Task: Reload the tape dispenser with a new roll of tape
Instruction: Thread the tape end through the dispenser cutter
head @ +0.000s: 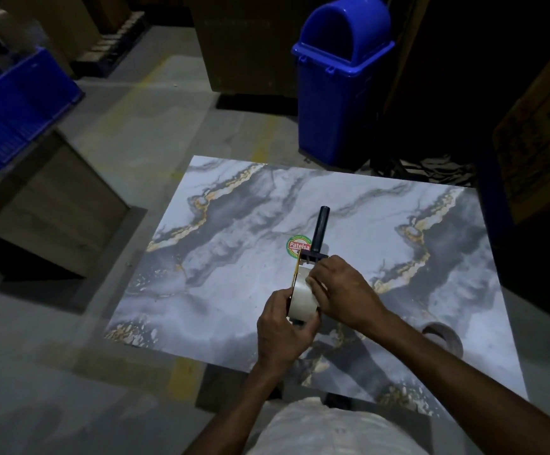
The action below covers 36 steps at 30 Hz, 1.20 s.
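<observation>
Two grips meet just below the handle of the tape dispenser [320,228]: the left grip [280,326] curls round the new roll [303,302], and the right grip [342,290] seemingly pinches its loose end. Best to pull that end straight, untwisted.

Pale whitish garment [332,431]; bare forearms [447,366]

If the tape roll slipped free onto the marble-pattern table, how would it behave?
The tape roll is round, so on edge it would probably roll across the smooth table. Its thick winding suggests it is stiff, likely keeping shape under the left hand.
</observation>
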### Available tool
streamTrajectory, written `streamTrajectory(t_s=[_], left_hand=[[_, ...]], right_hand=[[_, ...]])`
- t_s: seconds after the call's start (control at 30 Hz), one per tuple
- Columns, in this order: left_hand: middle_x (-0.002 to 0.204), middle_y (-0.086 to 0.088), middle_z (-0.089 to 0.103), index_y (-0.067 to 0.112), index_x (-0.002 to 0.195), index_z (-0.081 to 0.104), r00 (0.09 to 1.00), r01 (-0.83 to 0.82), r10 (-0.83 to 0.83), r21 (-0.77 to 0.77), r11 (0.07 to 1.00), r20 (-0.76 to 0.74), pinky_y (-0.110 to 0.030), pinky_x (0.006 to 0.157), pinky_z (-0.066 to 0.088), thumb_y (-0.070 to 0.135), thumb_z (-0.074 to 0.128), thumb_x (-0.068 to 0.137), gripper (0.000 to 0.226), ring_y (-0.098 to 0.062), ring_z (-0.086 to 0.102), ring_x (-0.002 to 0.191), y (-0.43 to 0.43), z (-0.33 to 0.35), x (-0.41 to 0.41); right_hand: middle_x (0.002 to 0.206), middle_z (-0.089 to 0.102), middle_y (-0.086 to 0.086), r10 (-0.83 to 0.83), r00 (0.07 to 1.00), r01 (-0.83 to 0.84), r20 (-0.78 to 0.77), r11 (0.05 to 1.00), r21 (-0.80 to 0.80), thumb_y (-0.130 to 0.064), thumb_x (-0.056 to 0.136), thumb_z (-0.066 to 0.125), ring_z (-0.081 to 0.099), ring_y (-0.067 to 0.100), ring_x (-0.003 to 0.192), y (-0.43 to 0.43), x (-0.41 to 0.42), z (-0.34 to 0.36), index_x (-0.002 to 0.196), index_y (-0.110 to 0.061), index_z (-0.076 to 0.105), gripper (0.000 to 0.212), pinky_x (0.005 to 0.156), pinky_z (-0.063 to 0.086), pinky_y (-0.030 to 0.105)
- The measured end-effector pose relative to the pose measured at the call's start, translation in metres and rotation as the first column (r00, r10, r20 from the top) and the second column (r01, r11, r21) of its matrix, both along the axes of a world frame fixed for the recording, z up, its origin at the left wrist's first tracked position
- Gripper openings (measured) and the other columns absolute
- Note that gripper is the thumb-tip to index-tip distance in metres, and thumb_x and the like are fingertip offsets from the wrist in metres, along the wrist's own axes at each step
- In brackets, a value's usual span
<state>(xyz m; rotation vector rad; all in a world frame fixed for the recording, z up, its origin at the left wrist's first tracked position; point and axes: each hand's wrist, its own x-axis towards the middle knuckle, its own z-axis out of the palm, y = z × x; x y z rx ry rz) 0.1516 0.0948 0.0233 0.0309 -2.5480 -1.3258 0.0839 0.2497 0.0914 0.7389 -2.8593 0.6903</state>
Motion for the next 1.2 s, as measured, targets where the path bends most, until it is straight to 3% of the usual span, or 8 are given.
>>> streamTrajectory(t_s=[0.3,0.47,0.57,0.63,0.73,0.83,1.0,1.2], left_hand=[[0.108,0.010,0.064,0.023,0.116,0.058,0.999,-0.039,0.037,0.095,0.995,0.016,-0.027,0.066,0.059,0.043,0.088,0.071,0.059,-0.003,0.063,0.093,0.004,-0.005,0.007],[0.105,0.009,0.062,0.028,0.105,0.056,0.994,0.031,-0.061,0.289,0.957,0.092,-0.035,0.071,0.064,0.035,0.079,0.079,0.035,-0.013,0.066,0.096,-0.014,-0.002,0.014],[0.088,0.006,0.060,0.026,0.087,0.057,0.987,-0.138,0.100,0.351,0.926,0.125,-0.053,0.063,0.058,0.040,0.065,0.090,0.016,-0.024,0.063,0.081,-0.036,0.001,-0.013],[0.089,0.001,0.062,0.021,0.086,0.060,0.957,-0.241,0.157,0.367,0.898,0.243,-0.035,0.064,0.059,0.047,0.064,0.095,0.028,-0.022,0.061,0.081,-0.041,0.021,-0.050],[0.100,0.001,0.067,0.010,0.105,0.069,0.861,-0.167,-0.079,0.426,0.889,0.503,-0.006,0.056,0.046,0.051,0.066,0.095,0.043,-0.010,0.062,0.088,-0.035,0.050,-0.109],[0.103,0.002,0.075,0.014,0.111,0.071,0.736,-0.107,-0.306,0.550,0.828,0.603,-0.022,0.073,0.054,0.059,0.068,0.090,0.050,-0.016,0.069,0.098,-0.023,0.061,-0.140],[0.085,-0.008,0.070,0.012,0.086,0.062,0.755,-0.125,-0.383,0.691,0.712,0.532,-0.018,0.064,0.056,0.048,0.054,0.102,0.040,-0.016,0.068,0.074,-0.007,0.067,-0.133],[0.085,-0.007,0.066,0.010,0.087,0.059,0.838,-0.098,-0.358,0.760,0.642,0.411,-0.039,0.089,0.056,0.065,0.058,0.088,0.054,-0.025,0.064,0.089,-0.017,0.054,-0.114]], right_hand=[[0.087,0.062,0.003,-0.073,0.939,0.123,0.337,0.984,-0.129,-0.027,0.101,0.048,0.059,0.022,0.077,-0.010,-0.003,0.007,0.091,-0.014,0.054,0.018,0.071,0.051,0.043],[0.097,0.061,-0.003,-0.026,0.953,0.040,0.301,0.998,-0.041,-0.025,0.092,0.058,0.059,0.019,0.084,-0.010,0.011,0.004,0.097,-0.023,0.047,0.012,0.069,0.048,0.033],[0.108,0.059,-0.002,0.041,0.965,-0.035,0.260,0.999,-0.028,-0.025,0.090,0.066,0.052,0.014,0.089,-0.008,0.018,-0.002,0.103,-0.022,0.048,0.023,0.071,0.040,0.027],[0.108,0.057,-0.002,0.078,0.972,-0.071,0.221,0.997,-0.040,-0.027,0.095,0.060,0.049,0.012,0.088,-0.009,0.021,-0.004,0.102,-0.022,0.046,0.017,0.071,0.036,0.026],[0.102,0.054,-0.003,0.126,0.976,-0.120,0.176,0.992,-0.045,-0.027,0.100,0.050,0.046,0.012,0.085,-0.013,0.024,-0.005,0.098,-0.020,0.043,0.010,0.069,0.035,0.027],[0.099,0.051,-0.003,0.148,0.975,-0.144,0.165,0.989,-0.041,-0.028,0.103,0.044,0.048,0.015,0.084,-0.017,0.026,-0.007,0.095,-0.022,0.041,0.011,0.069,0.040,0.031],[0.105,0.057,0.002,0.057,0.970,-0.038,0.236,0.996,-0.083,-0.021,0.097,0.053,0.054,0.019,0.091,-0.021,0.029,-0.013,0.098,-0.019,0.047,0.006,0.071,0.045,0.032],[0.101,0.057,0.008,-0.028,0.966,0.051,0.259,0.995,-0.082,-0.010,0.094,0.055,0.054,0.022,0.087,-0.032,0.037,-0.022,0.095,-0.015,0.053,0.006,0.068,0.036,0.027]])
